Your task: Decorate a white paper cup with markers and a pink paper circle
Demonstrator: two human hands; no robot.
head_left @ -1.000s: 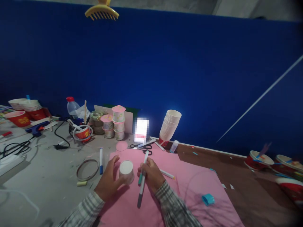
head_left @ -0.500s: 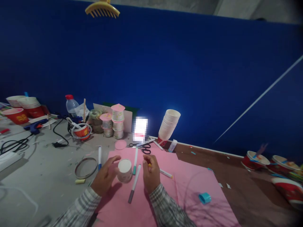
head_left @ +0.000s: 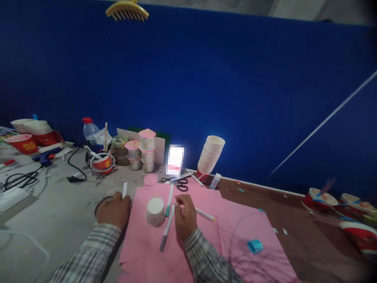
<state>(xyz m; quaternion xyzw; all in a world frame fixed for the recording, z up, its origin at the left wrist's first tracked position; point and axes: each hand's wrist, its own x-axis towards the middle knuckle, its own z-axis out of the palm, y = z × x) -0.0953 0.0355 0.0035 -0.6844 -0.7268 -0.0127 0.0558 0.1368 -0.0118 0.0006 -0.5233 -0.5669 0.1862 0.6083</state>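
My left hand (head_left: pixel 114 211) is palm down at the left edge of the pink paper (head_left: pixel 203 255), over a tape ring (head_left: pixel 98 206) and against a white marker (head_left: pixel 125 189). Its fingertips are hidden beneath it, so a grip on either cannot be made out. My right hand (head_left: pixel 186 218) hovers with fingers loosely curved and thumb apart, holding nothing visible. Between the hands a small paper cup (head_left: pixel 155 211) stands upside down on the paper. A grey-capped marker (head_left: pixel 167 228) lies beside my right hand, a green-capped marker (head_left: pixel 169 200) behind it, and a yellow-tipped marker (head_left: pixel 205 214) to the right.
Scissors (head_left: pixel 182 184) lie at the back near a bright blurred screen (head_left: pixel 175 159). Stacked cups with pink roofs (head_left: pixel 147 151) stand left of it, a leaning paper cup stack (head_left: pixel 210 155) right. A blue ring piece (head_left: pixel 255 246), glue gun (head_left: pixel 45 156) and red cups (head_left: pixel 319 199) lie around.
My left hand has left the paper cup and moved left onto the tape ring and marker. The cup stays on the paper. My right hand has shifted slightly left.
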